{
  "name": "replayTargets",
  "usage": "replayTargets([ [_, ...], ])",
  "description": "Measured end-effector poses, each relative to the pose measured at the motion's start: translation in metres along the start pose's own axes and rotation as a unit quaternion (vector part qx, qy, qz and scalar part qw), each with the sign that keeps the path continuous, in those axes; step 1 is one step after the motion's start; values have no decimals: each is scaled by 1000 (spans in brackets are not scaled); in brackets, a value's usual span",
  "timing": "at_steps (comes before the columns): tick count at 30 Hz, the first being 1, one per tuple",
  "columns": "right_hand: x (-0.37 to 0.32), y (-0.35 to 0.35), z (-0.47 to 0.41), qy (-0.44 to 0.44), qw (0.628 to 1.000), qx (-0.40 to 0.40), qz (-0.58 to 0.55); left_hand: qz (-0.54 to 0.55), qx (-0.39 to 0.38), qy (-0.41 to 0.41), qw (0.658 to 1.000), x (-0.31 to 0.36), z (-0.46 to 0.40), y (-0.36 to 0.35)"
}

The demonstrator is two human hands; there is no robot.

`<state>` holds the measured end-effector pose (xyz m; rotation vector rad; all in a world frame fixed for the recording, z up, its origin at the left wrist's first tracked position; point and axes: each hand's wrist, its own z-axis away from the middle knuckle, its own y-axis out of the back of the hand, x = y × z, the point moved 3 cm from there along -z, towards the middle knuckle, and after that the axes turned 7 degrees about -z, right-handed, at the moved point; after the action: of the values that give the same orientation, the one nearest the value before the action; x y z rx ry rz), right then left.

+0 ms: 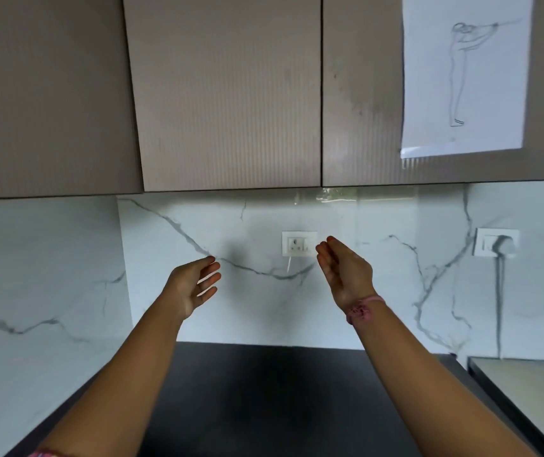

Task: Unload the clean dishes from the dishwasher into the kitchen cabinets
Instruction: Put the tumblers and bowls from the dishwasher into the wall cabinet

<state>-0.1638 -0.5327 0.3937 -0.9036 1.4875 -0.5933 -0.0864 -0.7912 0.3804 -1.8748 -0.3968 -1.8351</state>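
Note:
Both arms reach forward over a dark countertop point(264, 390). My left hand point(194, 285) is open, palm turned inward, fingers apart, holding nothing. My right hand point(343, 272) is open too, palm facing left, fingers together and slightly curled, empty; a pink thread band sits on its wrist. Above them hang brown ribbed wall cabinets, all doors shut: a middle door point(227, 94), a left door point(46, 94) and a right door point(362, 94). No dishes and no dishwasher are in view.
A white marble backsplash point(66, 275) runs behind the counter, with a socket plate point(298, 244) between the hands and another socket point(496, 242) with a plugged cable at the right. A paper sketch point(461, 74) hangs on the right cabinet. A pale surface point(534, 384) lies at the lower right.

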Motion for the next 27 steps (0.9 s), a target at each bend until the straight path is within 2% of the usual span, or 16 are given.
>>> replayTargets([
  [13,-98,189,142,-104,994,27,37,27,1,69,997,-120,226,-112],
  [22,-162,334,250,-137,982,128,28,52,18,202,978,-245,388,-186],
  [27,-173,397,316,-159,970,183,1,58,10,250,966,-299,464,-208],
])
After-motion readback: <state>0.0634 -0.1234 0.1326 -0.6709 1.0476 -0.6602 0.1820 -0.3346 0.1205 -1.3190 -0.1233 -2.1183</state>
